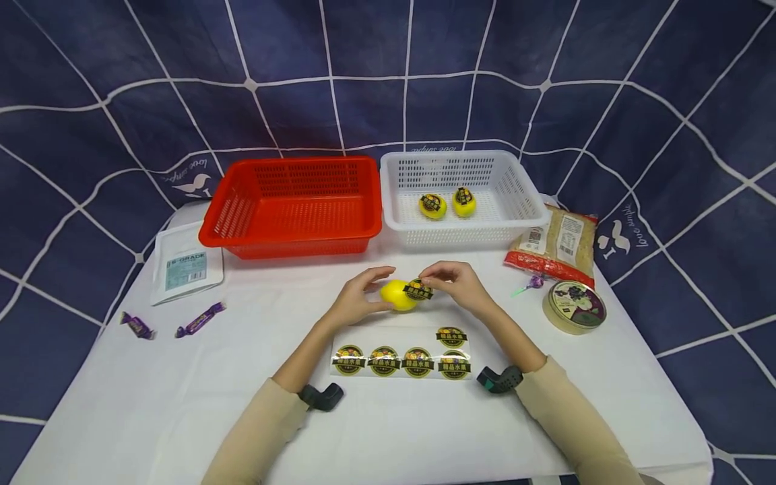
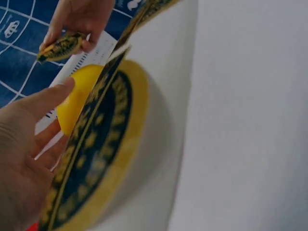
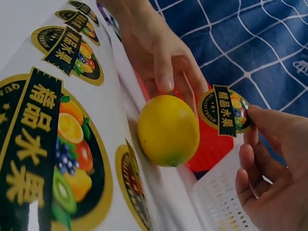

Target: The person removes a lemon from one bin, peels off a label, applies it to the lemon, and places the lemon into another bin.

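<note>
On the white table a yellow lemon (image 1: 393, 294) lies on its side, its tip visible in the right wrist view. My left hand (image 1: 356, 296) holds it from the left, thumb at the near side and fingers at the far side. My right hand (image 1: 456, 283) pinches a round black-and-gold fruit sticker (image 3: 224, 110) by its edge, between thumb and forefinger. In the right wrist view that sticker stands off to the right of the lemon (image 3: 168, 130). Just in front of both hands lies a sticker sheet (image 1: 376, 337) bearing several more of these labels.
Behind the hands stand a red basket (image 1: 297, 246) and a white basket (image 1: 467, 236), the latter with two stickered lemons (image 1: 433, 206). At right are a grain bag (image 1: 560, 246), a lollipop (image 1: 535, 281) and a round tin (image 1: 574, 307). A white pouch (image 1: 188, 263) and wrapped candies (image 1: 199, 320) lie left.
</note>
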The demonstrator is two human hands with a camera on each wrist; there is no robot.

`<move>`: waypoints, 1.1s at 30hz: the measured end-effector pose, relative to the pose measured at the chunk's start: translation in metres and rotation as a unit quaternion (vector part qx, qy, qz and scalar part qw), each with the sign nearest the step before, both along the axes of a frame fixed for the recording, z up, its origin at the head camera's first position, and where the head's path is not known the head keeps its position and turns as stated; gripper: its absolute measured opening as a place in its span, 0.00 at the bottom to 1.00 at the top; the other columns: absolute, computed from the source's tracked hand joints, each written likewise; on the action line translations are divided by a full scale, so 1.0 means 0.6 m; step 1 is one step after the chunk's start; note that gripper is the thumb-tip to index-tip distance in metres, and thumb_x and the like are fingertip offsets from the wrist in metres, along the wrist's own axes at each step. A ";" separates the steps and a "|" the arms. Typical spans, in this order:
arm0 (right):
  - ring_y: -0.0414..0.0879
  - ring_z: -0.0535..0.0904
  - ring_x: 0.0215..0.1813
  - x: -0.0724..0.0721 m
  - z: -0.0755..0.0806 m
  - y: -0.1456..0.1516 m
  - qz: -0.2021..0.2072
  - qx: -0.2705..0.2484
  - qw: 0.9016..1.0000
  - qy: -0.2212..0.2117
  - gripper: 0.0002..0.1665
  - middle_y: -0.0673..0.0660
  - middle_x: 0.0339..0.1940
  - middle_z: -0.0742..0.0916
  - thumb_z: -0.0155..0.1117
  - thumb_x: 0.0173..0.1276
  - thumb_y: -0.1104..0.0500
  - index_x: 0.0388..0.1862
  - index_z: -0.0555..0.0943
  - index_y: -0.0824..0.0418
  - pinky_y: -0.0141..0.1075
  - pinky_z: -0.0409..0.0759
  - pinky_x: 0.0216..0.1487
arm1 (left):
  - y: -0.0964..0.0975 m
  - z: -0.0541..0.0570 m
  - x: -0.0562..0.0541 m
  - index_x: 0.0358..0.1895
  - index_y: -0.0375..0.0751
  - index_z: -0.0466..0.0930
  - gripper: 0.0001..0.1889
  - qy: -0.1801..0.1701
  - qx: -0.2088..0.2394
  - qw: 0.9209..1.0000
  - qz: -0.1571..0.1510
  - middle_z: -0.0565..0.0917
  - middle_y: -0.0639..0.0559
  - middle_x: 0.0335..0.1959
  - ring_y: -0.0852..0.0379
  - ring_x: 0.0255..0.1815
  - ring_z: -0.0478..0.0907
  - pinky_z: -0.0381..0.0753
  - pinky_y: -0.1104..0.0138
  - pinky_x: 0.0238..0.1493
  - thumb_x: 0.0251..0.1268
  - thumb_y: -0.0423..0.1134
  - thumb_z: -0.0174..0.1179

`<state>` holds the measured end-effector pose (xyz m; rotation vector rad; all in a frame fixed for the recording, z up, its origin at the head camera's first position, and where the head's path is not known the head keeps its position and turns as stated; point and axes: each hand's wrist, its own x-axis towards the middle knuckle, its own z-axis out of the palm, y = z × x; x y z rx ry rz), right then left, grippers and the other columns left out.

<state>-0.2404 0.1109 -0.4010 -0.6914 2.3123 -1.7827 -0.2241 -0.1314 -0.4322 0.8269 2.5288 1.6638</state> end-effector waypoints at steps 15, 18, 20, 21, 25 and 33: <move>0.55 0.81 0.38 -0.011 -0.021 -0.030 0.022 -0.014 0.998 -0.060 0.09 0.65 0.38 0.84 0.61 0.63 0.68 0.40 0.80 0.74 0.55 0.76 0.46 | 0.002 -0.040 -0.009 0.57 0.37 0.73 0.30 -0.058 0.029 0.998 -0.008 0.77 0.45 0.55 0.49 0.54 0.75 0.73 0.63 0.57 0.45 0.30 0.71; 0.54 0.81 0.38 -0.013 -0.024 -0.033 0.027 -0.010 0.998 -0.049 0.09 0.64 0.38 0.85 0.61 0.63 0.68 0.39 0.80 0.73 0.50 0.79 0.44 | 0.002 -0.040 -0.009 0.57 0.37 0.73 0.30 -0.058 0.029 0.998 -0.007 0.77 0.45 0.55 0.49 0.54 0.76 0.73 0.63 0.56 0.45 0.30 0.72; 0.52 0.81 0.37 -0.013 -0.026 -0.035 0.027 0.000 0.999 -0.034 0.09 0.63 0.37 0.85 0.62 0.63 0.67 0.39 0.81 0.72 0.45 0.80 0.43 | 0.003 -0.040 -0.008 0.57 0.37 0.73 0.30 -0.058 0.028 0.998 -0.006 0.77 0.45 0.55 0.48 0.54 0.75 0.73 0.64 0.56 0.45 0.30 0.72; 0.51 0.81 0.37 -0.014 -0.027 -0.035 0.025 0.005 0.999 -0.026 0.08 0.62 0.37 0.85 0.62 0.62 0.67 0.39 0.81 0.72 0.42 0.81 0.42 | 0.003 -0.040 -0.008 0.57 0.37 0.73 0.30 -0.058 0.027 0.998 -0.006 0.77 0.45 0.55 0.48 0.54 0.75 0.73 0.64 0.56 0.44 0.30 0.72; 0.50 0.81 0.36 -0.014 -0.033 -0.038 0.018 0.023 1.000 0.009 0.07 0.61 0.35 0.86 0.62 0.62 0.67 0.38 0.82 0.71 0.36 0.81 0.40 | 0.004 -0.040 -0.006 0.56 0.37 0.73 0.30 -0.059 0.026 0.998 -0.006 0.77 0.45 0.54 0.49 0.54 0.75 0.72 0.66 0.56 0.44 0.30 0.72; 0.50 0.81 0.36 -0.006 -0.032 -0.048 -0.010 0.043 0.997 0.067 0.06 0.59 0.33 0.86 0.64 0.61 0.66 0.36 0.82 0.68 0.45 0.80 0.42 | 0.004 -0.038 -0.005 0.56 0.36 0.74 0.30 -0.048 0.021 0.999 0.001 0.77 0.45 0.54 0.49 0.54 0.76 0.73 0.65 0.56 0.44 0.31 0.72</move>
